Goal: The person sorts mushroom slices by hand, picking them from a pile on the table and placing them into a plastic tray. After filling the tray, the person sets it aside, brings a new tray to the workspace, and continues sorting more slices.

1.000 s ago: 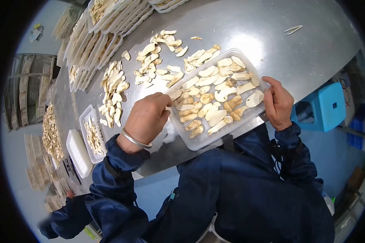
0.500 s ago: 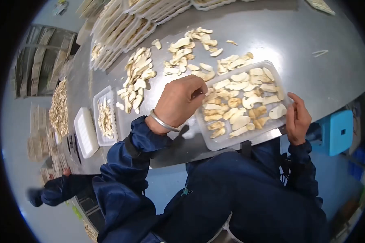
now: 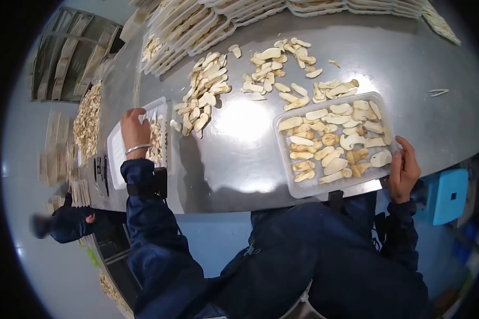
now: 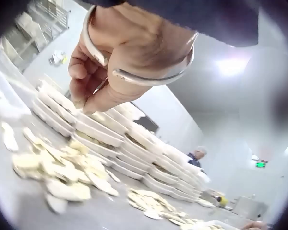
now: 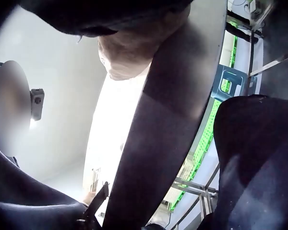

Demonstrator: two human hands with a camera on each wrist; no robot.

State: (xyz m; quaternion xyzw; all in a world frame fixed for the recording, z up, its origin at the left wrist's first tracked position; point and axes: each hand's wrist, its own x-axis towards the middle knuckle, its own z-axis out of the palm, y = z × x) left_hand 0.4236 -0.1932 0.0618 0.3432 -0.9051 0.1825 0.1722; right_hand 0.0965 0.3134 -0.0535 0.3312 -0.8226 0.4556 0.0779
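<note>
My left hand (image 3: 135, 131) hovers over a small white tray (image 3: 164, 109) of mushroom bits (image 3: 156, 141) on the left side of the table. In the left wrist view, thumb and fingertips pinch a small pale piece of mushroom (image 4: 78, 103), mostly hidden by the fingers. A large clear plastic tray (image 3: 283, 159) filled with rows of sliced mushrooms (image 3: 335, 166) sits at the table's front edge. Beside that tray's right rim rests my right hand (image 3: 405, 173), fingers loosely bent, thumb close to the rim. The right wrist view shows only part of this hand (image 5: 127, 55).
Loose mushroom slices (image 3: 207, 85) lie in piles across the steel table (image 3: 218, 170). Stacked trays (image 3: 197, 34) of slices line the back. Tweezers (image 3: 438, 92) lie at the right, above a blue stool (image 3: 449, 196). Another person (image 3: 64, 223) is at the far left.
My left hand has left the large tray's left edge and swung left to the small tray of bits. My right hand stays by the right rim. The head view has shifted left.
</note>
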